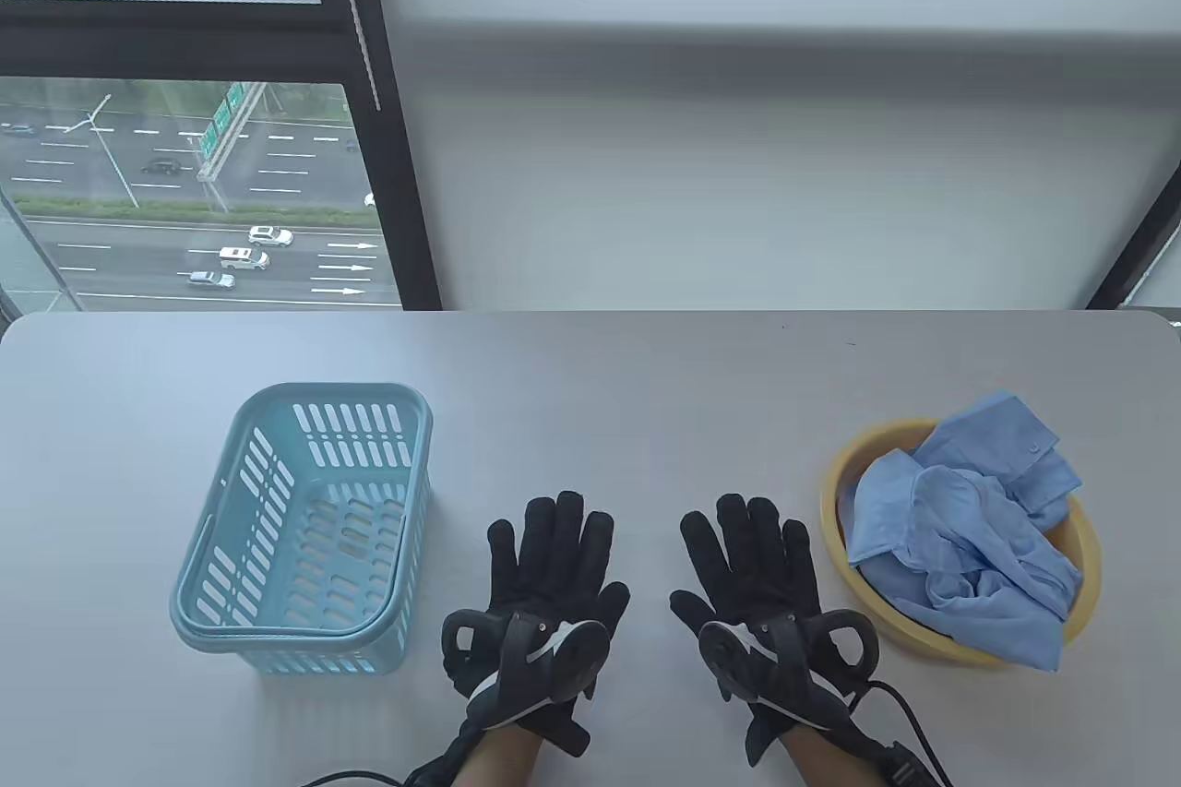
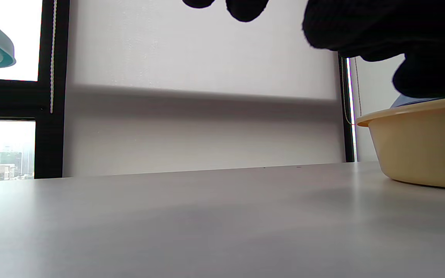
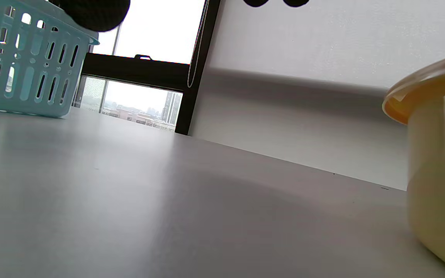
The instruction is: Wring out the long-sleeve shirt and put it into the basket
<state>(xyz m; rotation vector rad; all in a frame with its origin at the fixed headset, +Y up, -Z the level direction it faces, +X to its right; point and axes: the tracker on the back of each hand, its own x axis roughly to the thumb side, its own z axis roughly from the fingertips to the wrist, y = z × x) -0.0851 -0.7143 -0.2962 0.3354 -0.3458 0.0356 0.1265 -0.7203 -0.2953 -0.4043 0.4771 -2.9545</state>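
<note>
My left hand [image 1: 544, 584] and my right hand [image 1: 761, 589] lie flat on the table [image 1: 590, 381], palms down, fingers straight and a little spread, holding nothing. They sit side by side near my edge of the table, between the basket [image 1: 309, 538] on my left and the yellow basin [image 1: 960, 547] on my right.

The long-sleeve shirt [image 1: 969, 538] is crumpled in the basin, light blue, with a buttoned cuff or collar piece hanging over the far rim. The basket is empty as far as I can see through its slotted walls.

I judge that nothing of the task is begun: the shirt is untouched and I am at the resting start. The next move calls for my right hand to reach across to the basin, just beside it, and gather the cloth; my left should follow so both can grip the bundle and twist in opposite ways over the basin. Whether the shirt is wet I cannot tell from here.
</note>
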